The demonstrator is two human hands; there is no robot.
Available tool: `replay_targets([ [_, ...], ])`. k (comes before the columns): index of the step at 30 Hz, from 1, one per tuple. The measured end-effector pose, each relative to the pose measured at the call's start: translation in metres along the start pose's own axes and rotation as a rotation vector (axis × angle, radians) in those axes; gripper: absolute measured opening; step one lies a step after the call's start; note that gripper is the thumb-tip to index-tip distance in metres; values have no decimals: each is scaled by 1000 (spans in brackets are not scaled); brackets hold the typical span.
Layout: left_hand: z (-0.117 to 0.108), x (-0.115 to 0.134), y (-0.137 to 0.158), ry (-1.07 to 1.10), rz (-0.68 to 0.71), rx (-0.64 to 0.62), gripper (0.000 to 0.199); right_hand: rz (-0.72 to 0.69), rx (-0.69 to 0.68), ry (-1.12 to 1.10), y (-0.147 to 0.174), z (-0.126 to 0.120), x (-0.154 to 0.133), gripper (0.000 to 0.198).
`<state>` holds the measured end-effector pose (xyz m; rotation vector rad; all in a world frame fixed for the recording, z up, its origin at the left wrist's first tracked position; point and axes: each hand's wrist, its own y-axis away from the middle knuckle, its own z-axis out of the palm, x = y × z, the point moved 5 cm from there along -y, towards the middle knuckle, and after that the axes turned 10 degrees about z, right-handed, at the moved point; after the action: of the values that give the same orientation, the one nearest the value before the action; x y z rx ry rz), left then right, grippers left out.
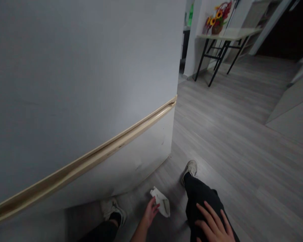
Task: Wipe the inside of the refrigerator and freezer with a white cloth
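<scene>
Low in front of me, my left hand (pixel 151 211) has its fingers closed at the left edge of a crumpled white cloth (pixel 163 203). The cloth is thin, with a greyish mark on it, and could also be a paper wipe. Behind it stands the lower part of a large white panel (pixel 151 144), like a fridge front, with small dark scuffs. A cream handle strip (pixel 121 139) runs slanting across that front. My right hand (pixel 214 224) rests with spread fingers on my right knee, in dark trousers (pixel 204 195), and holds nothing.
My feet in light shoes (pixel 192 168) stand on the grey wood-look floor (pixel 232 134), close to the panel. Farther back, a folding table (pixel 232 35) with dark legs bears a basket of flowers (pixel 217 25). A pale cabinet (pixel 295 104) is at the right.
</scene>
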<state>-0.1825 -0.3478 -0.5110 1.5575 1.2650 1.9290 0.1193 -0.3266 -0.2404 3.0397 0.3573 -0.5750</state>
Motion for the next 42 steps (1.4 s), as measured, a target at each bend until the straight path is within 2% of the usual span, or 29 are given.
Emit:
replay_targets([
  [3, 2, 25, 32, 53, 58, -38, 44, -94, -138, -87, -12, 1, -29, 29],
  [5, 9, 44, 55, 75, 120, -86, 48, -83, -216, -104, -21, 13, -56, 31],
  [8, 18, 75, 92, 95, 235, -173, 58, 3, -303, -157, -37, 49, -99, 50],
  [10, 14, 95, 122, 106, 317, -224, 67, 90, -331, -288, -47, 76, -120, 65],
  [12, 0, 112, 157, 103, 437, -268, 72, 143, -283, -474, -55, 93, -132, 71],
  [14, -22, 124, 193, 50, 578, -305, 72, 108, -245, -680, -54, 99, -141, 74],
  [17, -56, 126, 235, -31, 670, -322, 74, 21, -380, -919, -38, 99, -153, 78],
  [20, -73, 125, 262, -85, 733, -348, 73, 15, -504, -1017, -23, 91, -164, 73],
  [23, -78, 127, 281, -88, 796, -376, 71, -47, -502, -1013, -19, 76, -182, 54],
  [26, -85, 129, 291, -59, 837, -320, 65, -92, -495, -992, -18, 68, -206, 34],
  [31, -112, 138, 291, -24, 895, -44, 68, -92, -406, -1067, -6, 80, -238, 40],
  [33, -116, 142, 291, -47, 895, -35, 66, -125, -409, -1087, -1, 90, -246, 43],
  [37, -109, 154, 298, -179, 960, -76, 42, -153, -427, -1110, 1, 102, -242, 42],
  [42, -87, 164, 301, -362, 1005, 50, 26, -130, -454, -1072, -7, 101, -213, 44],
])
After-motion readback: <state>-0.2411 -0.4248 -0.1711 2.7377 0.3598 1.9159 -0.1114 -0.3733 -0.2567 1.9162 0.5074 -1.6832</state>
